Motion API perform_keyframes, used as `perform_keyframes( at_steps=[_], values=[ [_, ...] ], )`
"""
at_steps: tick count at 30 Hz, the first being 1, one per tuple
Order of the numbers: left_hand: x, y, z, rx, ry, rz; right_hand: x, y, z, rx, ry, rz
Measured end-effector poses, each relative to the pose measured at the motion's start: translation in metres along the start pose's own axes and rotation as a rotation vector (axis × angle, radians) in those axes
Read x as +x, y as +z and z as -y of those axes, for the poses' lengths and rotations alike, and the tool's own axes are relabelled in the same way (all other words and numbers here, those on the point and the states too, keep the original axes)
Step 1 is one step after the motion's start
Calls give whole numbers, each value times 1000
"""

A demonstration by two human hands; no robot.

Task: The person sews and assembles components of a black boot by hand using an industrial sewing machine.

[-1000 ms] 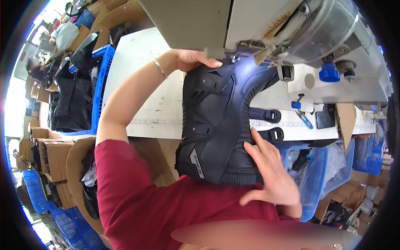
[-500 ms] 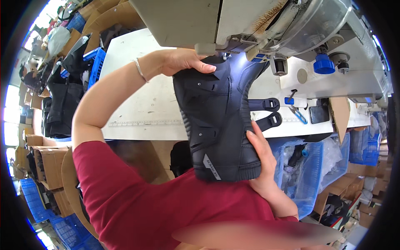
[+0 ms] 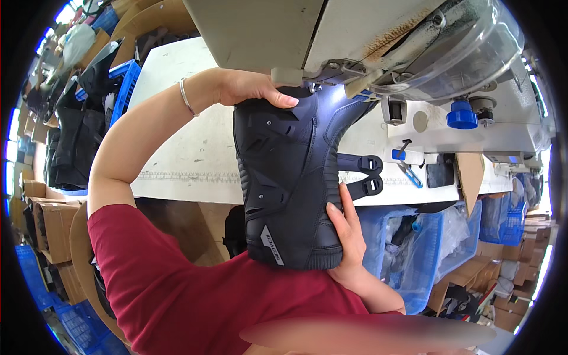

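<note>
A black boot upper (image 3: pixel 290 183) with a ribbed edge and a grey label is held up between my two hands. Its far end lies under the head of a sewing machine (image 3: pixel 254 35), where a lamp lights the leather. My left hand (image 3: pixel 255 90) grips the far left edge, thumb on top and the other fingers hidden beneath. Around the near right side my right hand (image 3: pixel 348 234) is closed, thumb and a finger showing on the edge. Two black straps with buckles (image 3: pixel 368 174) stick out to the right of the boot upper.
On the white table (image 3: pixel 183 148) to the right lie blue-handled snips (image 3: pixel 411 176) and a dark phone-like slab (image 3: pixel 440 174). Blue crates (image 3: pixel 429 248) with plastic-wrapped goods stand below the right side. Black boots (image 3: pixel 80 136) and a blue basket (image 3: pixel 125 86) are at the left.
The view has shifted slightly, so most things sit further left in the picture. Both hands keep the same hold on the boot upper, whose far end stays under the machine head.
</note>
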State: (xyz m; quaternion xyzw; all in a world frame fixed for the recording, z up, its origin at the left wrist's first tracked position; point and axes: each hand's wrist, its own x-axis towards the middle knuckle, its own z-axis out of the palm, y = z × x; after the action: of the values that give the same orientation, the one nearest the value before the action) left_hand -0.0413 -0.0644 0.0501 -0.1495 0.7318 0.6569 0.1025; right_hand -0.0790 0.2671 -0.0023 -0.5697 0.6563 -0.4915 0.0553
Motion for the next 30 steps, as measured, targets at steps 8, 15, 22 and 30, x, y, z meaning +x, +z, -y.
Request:
perform_keyframes(
  at_steps=[8,15,22,30],
  values=[
    [-4,-1,-15,359,117,-94,4,10,1,-39,-59,21],
    [-5,1,-6,197,161,-151,10,7,1,-57,-77,-11],
    [1,-1,-6,38,60,-136,23,5,4,-75,-82,-30],
    [10,-11,-3,-30,122,-94,34,4,9,-70,-56,-36]
  ],
)
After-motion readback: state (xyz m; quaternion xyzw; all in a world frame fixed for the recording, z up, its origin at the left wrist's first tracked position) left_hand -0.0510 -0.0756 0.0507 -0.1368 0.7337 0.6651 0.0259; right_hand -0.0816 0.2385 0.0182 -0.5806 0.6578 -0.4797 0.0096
